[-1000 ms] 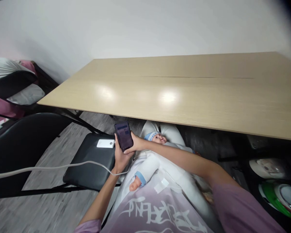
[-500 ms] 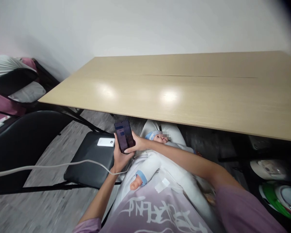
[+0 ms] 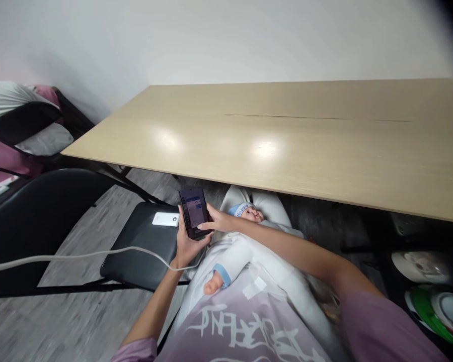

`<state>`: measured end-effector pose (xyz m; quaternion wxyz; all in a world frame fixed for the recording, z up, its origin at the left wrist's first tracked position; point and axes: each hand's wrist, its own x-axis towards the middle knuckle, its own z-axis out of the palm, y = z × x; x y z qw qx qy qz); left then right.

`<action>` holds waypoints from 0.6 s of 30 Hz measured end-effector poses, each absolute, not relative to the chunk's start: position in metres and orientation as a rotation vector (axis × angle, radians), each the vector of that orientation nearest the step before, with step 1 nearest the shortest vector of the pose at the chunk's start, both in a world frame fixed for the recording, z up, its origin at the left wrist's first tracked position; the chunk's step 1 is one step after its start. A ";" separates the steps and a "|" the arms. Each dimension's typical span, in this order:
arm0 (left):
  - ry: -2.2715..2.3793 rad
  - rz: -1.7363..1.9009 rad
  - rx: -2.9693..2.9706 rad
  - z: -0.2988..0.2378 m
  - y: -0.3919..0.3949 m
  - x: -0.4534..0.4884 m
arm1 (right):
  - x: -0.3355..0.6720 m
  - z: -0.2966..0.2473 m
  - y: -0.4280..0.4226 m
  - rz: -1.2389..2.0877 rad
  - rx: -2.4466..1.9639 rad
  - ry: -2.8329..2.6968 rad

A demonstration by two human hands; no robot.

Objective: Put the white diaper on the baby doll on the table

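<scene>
My left hand [image 3: 186, 244] is wrapped round a dark phone [image 3: 193, 211] from below and holds it upright, its screen lit, just under the table's near edge. My right hand [image 3: 216, 221] reaches across my lap and rests its fingertips on the phone's right edge and screen. A baby doll [image 3: 245, 241] in white clothes and a blue cap lies on my lap beneath my right forearm. A grey cable [image 3: 79, 256] runs from the left toward my left wrist.
A long light wooden table [image 3: 287, 141] spans the view ahead. A black chair [image 3: 143, 246] at my left carries a white power bank [image 3: 166, 219]. More black chairs [image 3: 26, 125] stand at far left. White and green objects [image 3: 430, 296] lie on the floor at right.
The phone's screen has lit up with more content and the phone tilted slightly toward upright. My right fingers shifted a little on its edge. The view drifted slightly.
</scene>
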<state>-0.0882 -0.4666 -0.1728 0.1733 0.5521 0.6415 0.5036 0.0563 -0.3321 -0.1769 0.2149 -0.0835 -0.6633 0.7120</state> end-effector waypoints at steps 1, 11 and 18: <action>1.820 1.422 1.571 -0.173 -0.467 -0.089 | 0.056 -0.176 -0.332 1.975 -0.222 -1.838; 1.823 1.404 1.590 -0.174 -0.467 -0.090 | 0.056 -0.180 -0.332 1.978 -0.232 -1.826; 1.822 1.392 1.567 -0.175 -0.467 -0.091 | 0.056 -0.177 -0.332 1.961 -0.200 -1.839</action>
